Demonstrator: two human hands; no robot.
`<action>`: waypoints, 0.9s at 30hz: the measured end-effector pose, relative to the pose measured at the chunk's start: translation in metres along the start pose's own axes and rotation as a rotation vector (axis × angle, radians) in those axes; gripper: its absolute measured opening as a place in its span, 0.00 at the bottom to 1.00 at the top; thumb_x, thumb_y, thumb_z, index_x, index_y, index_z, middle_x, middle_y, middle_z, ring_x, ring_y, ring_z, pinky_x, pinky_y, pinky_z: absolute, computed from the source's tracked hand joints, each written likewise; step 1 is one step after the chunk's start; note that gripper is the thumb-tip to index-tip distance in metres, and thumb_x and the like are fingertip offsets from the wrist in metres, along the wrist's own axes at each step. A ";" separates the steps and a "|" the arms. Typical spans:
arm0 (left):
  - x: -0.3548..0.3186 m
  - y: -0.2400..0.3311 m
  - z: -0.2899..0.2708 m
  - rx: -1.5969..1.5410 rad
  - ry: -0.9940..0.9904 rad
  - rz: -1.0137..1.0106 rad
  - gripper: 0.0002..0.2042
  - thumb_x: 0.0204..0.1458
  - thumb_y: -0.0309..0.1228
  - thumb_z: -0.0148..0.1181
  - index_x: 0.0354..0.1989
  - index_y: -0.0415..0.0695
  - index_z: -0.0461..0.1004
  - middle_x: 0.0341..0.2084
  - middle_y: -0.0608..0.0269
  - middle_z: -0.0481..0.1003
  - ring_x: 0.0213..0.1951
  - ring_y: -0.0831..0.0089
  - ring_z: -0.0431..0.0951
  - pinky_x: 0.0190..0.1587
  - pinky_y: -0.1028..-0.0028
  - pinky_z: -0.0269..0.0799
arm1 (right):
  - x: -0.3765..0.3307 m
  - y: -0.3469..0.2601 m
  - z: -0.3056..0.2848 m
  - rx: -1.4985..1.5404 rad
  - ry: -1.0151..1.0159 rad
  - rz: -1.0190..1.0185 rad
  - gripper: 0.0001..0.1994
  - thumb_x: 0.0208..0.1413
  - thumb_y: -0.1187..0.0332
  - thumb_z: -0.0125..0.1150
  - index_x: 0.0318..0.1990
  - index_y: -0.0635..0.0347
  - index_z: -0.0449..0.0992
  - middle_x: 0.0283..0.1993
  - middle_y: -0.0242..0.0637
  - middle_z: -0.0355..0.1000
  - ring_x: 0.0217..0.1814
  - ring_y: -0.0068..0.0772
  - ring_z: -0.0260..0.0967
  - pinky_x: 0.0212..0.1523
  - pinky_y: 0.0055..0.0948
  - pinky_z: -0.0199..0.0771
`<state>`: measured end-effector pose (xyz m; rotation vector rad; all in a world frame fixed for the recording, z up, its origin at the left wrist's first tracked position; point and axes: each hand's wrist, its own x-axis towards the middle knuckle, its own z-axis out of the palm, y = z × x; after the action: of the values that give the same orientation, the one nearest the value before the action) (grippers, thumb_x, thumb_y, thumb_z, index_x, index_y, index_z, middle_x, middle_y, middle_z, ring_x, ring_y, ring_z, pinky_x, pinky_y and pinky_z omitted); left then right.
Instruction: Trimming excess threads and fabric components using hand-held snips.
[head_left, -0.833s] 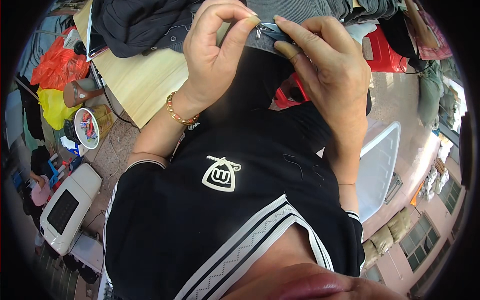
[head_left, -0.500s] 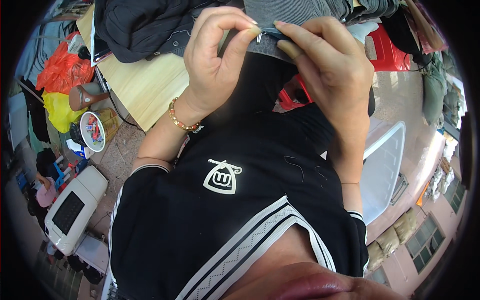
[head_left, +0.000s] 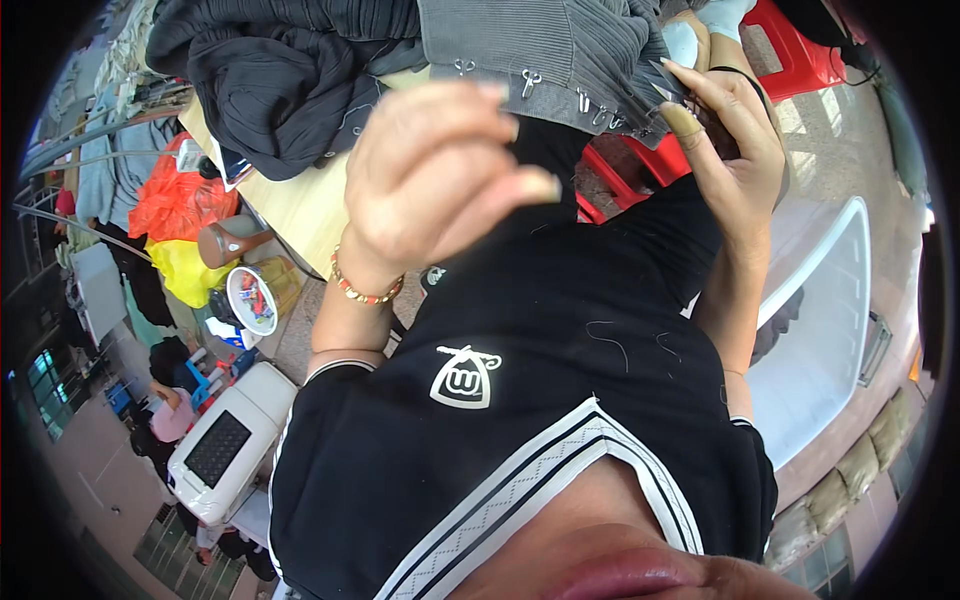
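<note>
Pinching the grey ribbed garment (head_left: 560, 45) with my right hand (head_left: 735, 150), I judge work midway; left hand (head_left: 440, 180) curls loosely, empty.

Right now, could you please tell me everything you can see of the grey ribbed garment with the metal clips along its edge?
The grey ribbed fabric garment looks like a soft, finely ribbed knit. It lies crumpled at the top of the view on the light wooden table, beside a darker grey ribbed cloth. Its lower hem carries a row of small silver metal clips. The right hand pinches the hem's right end with its fingertips; the left hand is raised just below the hem, and contact cannot be told.
</note>
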<state>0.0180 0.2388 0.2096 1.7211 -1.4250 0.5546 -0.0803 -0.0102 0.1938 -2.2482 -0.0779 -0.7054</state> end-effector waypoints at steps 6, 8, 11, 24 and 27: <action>0.001 -0.011 0.022 0.185 -0.026 -0.262 0.18 0.37 0.29 0.72 0.40 0.46 0.78 0.40 0.61 0.74 0.42 0.64 0.73 0.43 0.69 0.69 | -0.010 -0.001 0.000 0.097 -0.045 0.068 0.16 0.45 0.77 0.67 0.45 0.61 0.79 0.31 0.34 0.69 0.32 0.23 0.66 0.34 0.20 0.65; 0.003 -0.010 0.025 0.195 -0.062 -0.246 0.18 0.37 0.29 0.71 0.41 0.46 0.79 0.40 0.62 0.73 0.41 0.65 0.71 0.42 0.70 0.68 | -0.013 0.008 0.002 0.112 -0.021 0.094 0.15 0.46 0.76 0.67 0.45 0.62 0.79 0.31 0.32 0.68 0.33 0.22 0.65 0.35 0.20 0.65; 0.006 -0.005 0.025 0.260 -0.060 -0.272 0.18 0.37 0.31 0.72 0.41 0.49 0.80 0.38 0.63 0.73 0.39 0.68 0.71 0.41 0.71 0.66 | -0.013 0.008 0.001 0.132 -0.079 0.035 0.16 0.48 0.78 0.64 0.47 0.65 0.77 0.36 0.33 0.67 0.37 0.22 0.64 0.38 0.18 0.63; -0.004 -0.014 0.036 0.282 0.068 -0.084 0.08 0.42 0.24 0.67 0.32 0.47 0.79 0.34 0.67 0.72 0.40 0.67 0.73 0.45 0.70 0.64 | -0.010 -0.009 -0.009 0.173 -0.031 0.158 0.14 0.46 0.75 0.68 0.42 0.67 0.78 0.30 0.38 0.71 0.32 0.29 0.68 0.33 0.23 0.66; -0.003 -0.012 0.025 0.068 -0.011 -0.088 0.07 0.45 0.28 0.66 0.30 0.43 0.73 0.36 0.58 0.72 0.42 0.61 0.74 0.48 0.67 0.68 | -0.010 -0.008 -0.011 0.192 -0.016 0.162 0.14 0.46 0.75 0.68 0.42 0.67 0.78 0.30 0.38 0.71 0.31 0.29 0.68 0.33 0.24 0.66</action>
<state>0.0245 0.2211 0.1893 1.8335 -1.3446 0.5518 -0.0962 -0.0099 0.2001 -2.0497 0.0279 -0.5687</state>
